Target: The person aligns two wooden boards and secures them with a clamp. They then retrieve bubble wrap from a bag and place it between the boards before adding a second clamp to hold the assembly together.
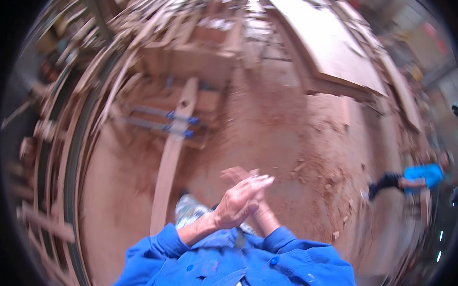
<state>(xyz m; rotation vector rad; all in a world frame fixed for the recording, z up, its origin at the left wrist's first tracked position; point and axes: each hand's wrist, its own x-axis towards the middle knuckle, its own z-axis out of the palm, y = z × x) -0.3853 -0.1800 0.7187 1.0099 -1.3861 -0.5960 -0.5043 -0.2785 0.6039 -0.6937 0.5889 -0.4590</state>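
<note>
In front of my blue jacket my two hands cross palm to palm, blurred a little by motion. My left hand (236, 201) lies on the near side, its fingers stretched up and to the right. Behind it is my right hand (234, 175), mostly covered, with its extended fingertips showing past the left one toward the left. No object shows between them. Closest to the hands stands a long wooden board (168, 168) on the left, with blue-ended clamps (180, 125) across it.
A pale wooden panel (338, 61) lies at the far right. Stacked timber (78, 122) lines the left side. Wood shavings (314, 166) cover the dusty floor (262, 119). At the right edge a person in a blue shirt (423, 175) is seen.
</note>
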